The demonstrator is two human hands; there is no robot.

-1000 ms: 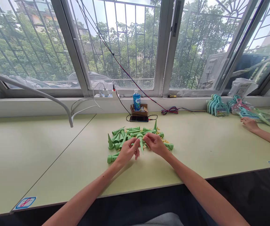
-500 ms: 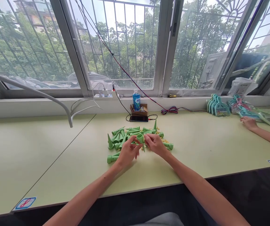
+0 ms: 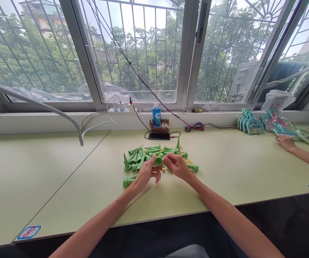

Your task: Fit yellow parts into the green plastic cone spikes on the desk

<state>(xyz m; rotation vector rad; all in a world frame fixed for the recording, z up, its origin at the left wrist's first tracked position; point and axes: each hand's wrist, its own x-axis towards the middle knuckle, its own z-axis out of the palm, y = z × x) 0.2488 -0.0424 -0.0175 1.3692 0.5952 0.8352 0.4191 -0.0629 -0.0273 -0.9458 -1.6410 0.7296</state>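
My left hand point(image 3: 146, 172) is closed on a hollow green plastic spike point(image 3: 158, 161), whose round open end faces me. Right beside that end, my right hand point(image 3: 177, 165) has its thumb and fingers pinched together; whatever is between them is too small to make out. Under and behind both hands lies a pile of similar green spikes point(image 3: 139, 154), some standing point up. Small yellow pieces point(image 3: 190, 162) are scattered at the pile's right side. One more green spike point(image 3: 127, 182) lies nearer to me, left of my left hand.
Behind the pile are a phone point(image 3: 159, 136) with a cable and a blue bottle point(image 3: 157, 116) in a small carton. Coiled wire point(image 3: 194, 126) lies by the wall. At far right, another person's hand point(image 3: 285, 142) rests near packaged teal items point(image 3: 249, 123). A grey tube point(image 3: 77, 129) hangs at left.
The spike in my left hand has turned, so its open end now points more toward me and sits slightly lower. My right hand stays close beside it.
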